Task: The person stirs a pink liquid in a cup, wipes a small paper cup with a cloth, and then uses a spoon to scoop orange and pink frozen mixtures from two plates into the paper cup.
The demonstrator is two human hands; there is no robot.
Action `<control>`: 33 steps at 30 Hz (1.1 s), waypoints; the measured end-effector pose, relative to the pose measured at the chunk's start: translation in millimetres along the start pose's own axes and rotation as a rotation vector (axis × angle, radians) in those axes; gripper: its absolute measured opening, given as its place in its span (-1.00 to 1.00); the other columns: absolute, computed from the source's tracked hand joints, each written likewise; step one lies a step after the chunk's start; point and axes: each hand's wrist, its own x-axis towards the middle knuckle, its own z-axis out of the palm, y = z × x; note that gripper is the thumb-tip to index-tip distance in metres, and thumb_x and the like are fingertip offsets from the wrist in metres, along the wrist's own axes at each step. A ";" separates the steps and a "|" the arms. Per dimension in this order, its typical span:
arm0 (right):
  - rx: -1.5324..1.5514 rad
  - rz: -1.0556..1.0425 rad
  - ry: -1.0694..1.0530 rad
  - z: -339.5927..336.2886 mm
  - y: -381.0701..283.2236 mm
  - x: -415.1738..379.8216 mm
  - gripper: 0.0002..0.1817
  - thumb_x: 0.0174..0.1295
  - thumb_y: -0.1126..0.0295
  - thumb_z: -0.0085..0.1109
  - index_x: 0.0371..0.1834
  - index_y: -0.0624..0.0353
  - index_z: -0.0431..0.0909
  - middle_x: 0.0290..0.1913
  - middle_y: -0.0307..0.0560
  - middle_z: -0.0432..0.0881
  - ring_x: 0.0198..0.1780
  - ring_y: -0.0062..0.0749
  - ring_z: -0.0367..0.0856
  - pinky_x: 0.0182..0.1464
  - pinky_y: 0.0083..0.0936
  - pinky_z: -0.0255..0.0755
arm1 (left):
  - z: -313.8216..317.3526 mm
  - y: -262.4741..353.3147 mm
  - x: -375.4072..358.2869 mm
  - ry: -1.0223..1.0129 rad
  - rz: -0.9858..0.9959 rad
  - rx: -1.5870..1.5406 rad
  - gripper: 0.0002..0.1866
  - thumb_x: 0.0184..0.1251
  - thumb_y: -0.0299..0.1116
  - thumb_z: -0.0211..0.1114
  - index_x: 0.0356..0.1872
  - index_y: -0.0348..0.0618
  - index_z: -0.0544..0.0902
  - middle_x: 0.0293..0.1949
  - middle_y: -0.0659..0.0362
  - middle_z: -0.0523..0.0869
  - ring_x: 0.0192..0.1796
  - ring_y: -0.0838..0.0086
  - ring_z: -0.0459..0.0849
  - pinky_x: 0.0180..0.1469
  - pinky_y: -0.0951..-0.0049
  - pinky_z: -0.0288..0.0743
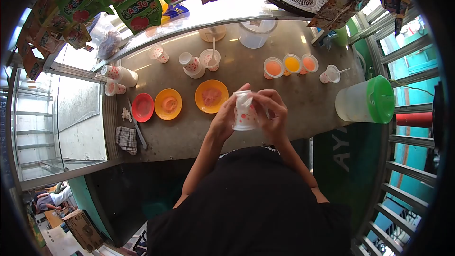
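Observation:
A plastic cup with red dots [244,117] is held over the near edge of the counter, in front of my chest. My left hand [223,119] wraps round one side of it. On the other side, the fingers of my right hand [275,114] are bent in against the cup near its far end. Something white and crumpled, like a tissue [244,99], shows at that far end between my fingers. Just beyond my left hand lies an orange plate [212,109] with a pinkish heap on it.
Beside it are another orange plate [168,116], a red plate [142,107], a knife [141,135] and a checked cloth [126,140]. Three filled cups [292,64] stand at the back right, near a green-lidded container [353,100]. Sachets [140,12] hang overhead.

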 end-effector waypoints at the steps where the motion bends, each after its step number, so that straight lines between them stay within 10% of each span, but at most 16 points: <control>1: -0.120 -0.082 -0.125 -4.5 2.6 1.2 -0.70 0.09 0.71 0.31 -0.12 0.19 0.75 -0.18 -0.13 0.62 -0.10 -0.40 0.65 -0.02 -0.55 0.51 | -0.8 0.6 -0.9 0.002 0.002 -0.001 -0.41 0.66 -0.04 -0.15 0.51 -0.20 0.19 0.26 0.04 0.55 0.18 0.34 0.63 0.23 0.31 0.56; 11: 0.013 0.078 -0.559 -34.9 -7.1 -1.3 -0.76 0.07 0.83 0.22 -0.31 0.27 0.72 -0.14 -0.14 0.62 -0.08 -0.47 0.65 0.00 -0.53 0.52 | -0.6 2.3 -7.4 0.019 -0.018 0.054 -0.36 0.64 0.11 -0.20 0.41 -0.21 0.36 0.06 0.06 0.65 -0.01 0.42 0.69 0.07 0.33 0.62; 18: 0.204 0.128 0.034 -11.9 -3.8 4.5 -0.69 0.11 0.83 0.14 -0.15 0.28 0.71 -0.08 -0.07 0.66 -0.08 -0.42 0.66 -0.02 -0.52 0.56 | 28.1 2.5 -13.0 0.044 -0.040 0.320 -0.32 0.56 0.18 -0.05 0.39 -0.21 0.38 0.15 0.08 0.64 0.08 0.44 0.69 0.11 0.38 0.61; 27: -0.019 -0.104 -0.145 -22.3 -12.6 5.3 -0.57 0.04 0.80 0.00 -0.10 0.24 0.74 -0.01 -0.01 0.62 0.05 -0.31 0.61 0.10 -0.46 0.50 | 20.6 3.7 -2.6 0.156 0.144 0.161 -0.40 0.55 -0.02 0.11 0.37 -0.29 0.36 0.13 -0.03 0.64 0.12 0.30 0.68 0.20 0.24 0.56; 33: -0.201 -0.200 -0.166 -9.2 -9.2 -20.8 -0.75 0.05 0.60 0.46 -0.17 0.16 0.76 -0.06 -0.06 0.64 -0.09 -0.30 0.71 -0.06 -0.45 0.60 | 22.5 7.7 -6.5 0.208 0.167 0.298 -0.39 0.61 0.08 -0.13 0.40 -0.19 0.33 0.09 0.00 0.65 0.10 0.31 0.67 0.13 0.29 0.58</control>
